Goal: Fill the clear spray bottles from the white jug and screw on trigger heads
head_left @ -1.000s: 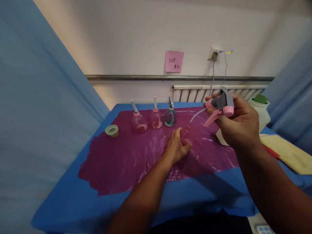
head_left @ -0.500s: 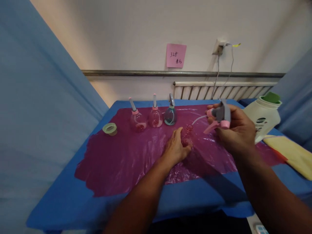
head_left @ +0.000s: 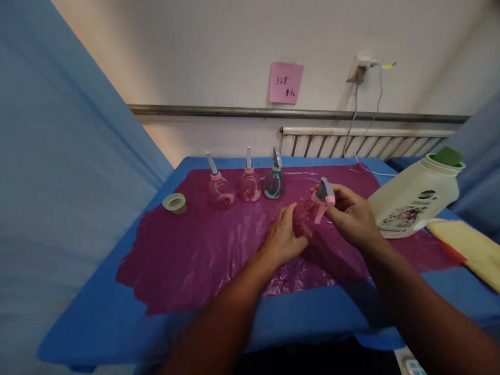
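Note:
My left hand [head_left: 287, 233] is closed around the side of a clear pink spray bottle body [head_left: 300, 221], which stands on the purple plastic sheet [head_left: 187, 250]. Its round mouth shows uncovered. In my right hand [head_left: 351, 211] is a grey and pink spray trigger head [head_left: 324, 195], held just right of and slightly above that mouth. Its dip tube cannot be made out now. Farther back stand two pink spray bottles [head_left: 221, 192] [head_left: 250, 186] and a teal spray bottle [head_left: 274, 183], all with trigger heads on.
A pale green funnel-like cup [head_left: 175, 203] sits at the left of the sheet. On the right, a large white jug [head_left: 417, 195] with a green piece [head_left: 448, 155] in its mouth leans beside a yellow cloth [head_left: 466, 247]. Blue curtains hang at both sides.
My right hand has moved left with the trigger head, bringing it close to the bottle's mouth. The dip tube, visible before, no longer shows clearly. My left hand keeps its hold.

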`<state>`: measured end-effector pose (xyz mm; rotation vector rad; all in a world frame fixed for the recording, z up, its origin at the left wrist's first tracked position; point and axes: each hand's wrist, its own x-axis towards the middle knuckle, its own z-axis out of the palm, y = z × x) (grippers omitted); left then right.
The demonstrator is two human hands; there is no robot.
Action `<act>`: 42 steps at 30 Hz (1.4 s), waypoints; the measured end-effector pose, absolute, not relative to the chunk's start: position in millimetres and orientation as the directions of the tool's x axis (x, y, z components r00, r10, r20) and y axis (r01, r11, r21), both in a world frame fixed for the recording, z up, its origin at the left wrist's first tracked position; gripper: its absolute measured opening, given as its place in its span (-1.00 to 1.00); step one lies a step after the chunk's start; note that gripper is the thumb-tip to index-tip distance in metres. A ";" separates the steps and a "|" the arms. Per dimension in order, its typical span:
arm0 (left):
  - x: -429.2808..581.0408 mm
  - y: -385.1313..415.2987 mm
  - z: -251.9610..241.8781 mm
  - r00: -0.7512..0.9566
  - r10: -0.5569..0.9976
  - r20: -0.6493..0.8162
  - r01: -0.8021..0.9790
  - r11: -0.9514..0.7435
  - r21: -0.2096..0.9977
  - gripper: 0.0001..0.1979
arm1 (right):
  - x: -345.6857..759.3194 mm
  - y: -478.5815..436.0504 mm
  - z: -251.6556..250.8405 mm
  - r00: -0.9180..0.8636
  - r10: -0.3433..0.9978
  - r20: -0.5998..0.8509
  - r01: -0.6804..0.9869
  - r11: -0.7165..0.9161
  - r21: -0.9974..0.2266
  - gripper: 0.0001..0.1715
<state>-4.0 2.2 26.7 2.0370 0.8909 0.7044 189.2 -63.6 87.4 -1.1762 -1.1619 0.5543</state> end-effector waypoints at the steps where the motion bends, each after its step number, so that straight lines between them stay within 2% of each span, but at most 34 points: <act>1: -3.9 1.2 29.0 0.600 0.784 0.159 0.346 -0.433 0.832 -0.10 | 190.8 -60.4 82.3 0.358 0.858 0.368 0.192 0.318 -0.929 -0.45; 8: -4.6 -3.4 36.7 0.620 0.777 0.108 0.306 -0.366 0.879 0.02 | 192.6 -47.6 66.1 0.396 0.882 0.256 0.027 0.268 -0.963 -0.37; 14: -6.3 -1.9 38.2 0.594 0.804 0.031 0.270 -0.236 0.933 0.05 | 202.3 -31.5 69.9 0.384 0.871 0.305 0.036 0.316 -0.948 -0.34; 19: -7.2 0.8 37.4 0.588 0.808 0.032 0.256 -0.224 0.941 0.05 | 205.3 -24.8 61.7 0.368 0.874 0.317 0.044 0.324 -0.945 -0.32; 25: -7.2 -1.3 32.6 0.602 0.798 0.038 0.300 -0.270 0.915 0.03 | 204.7 -33.7 40.9 0.341 0.903 0.262 0.031 0.268 -0.963 -0.39; 31: -8.4 -2.5 34.7 0.631 0.775 0.033 0.296 -0.280 0.913 0.00 | 204.3 -44.9 42.9 0.334 0.910 0.246 -0.028 0.270 -0.962 -0.49; 42: -7.8 1.6 33.8 0.658 0.753 -0.014 0.214 -0.169 0.962 -0.03 | 205.6 -48.3 46.2 0.316 0.920 0.230 -0.075 0.266 -0.961 -0.51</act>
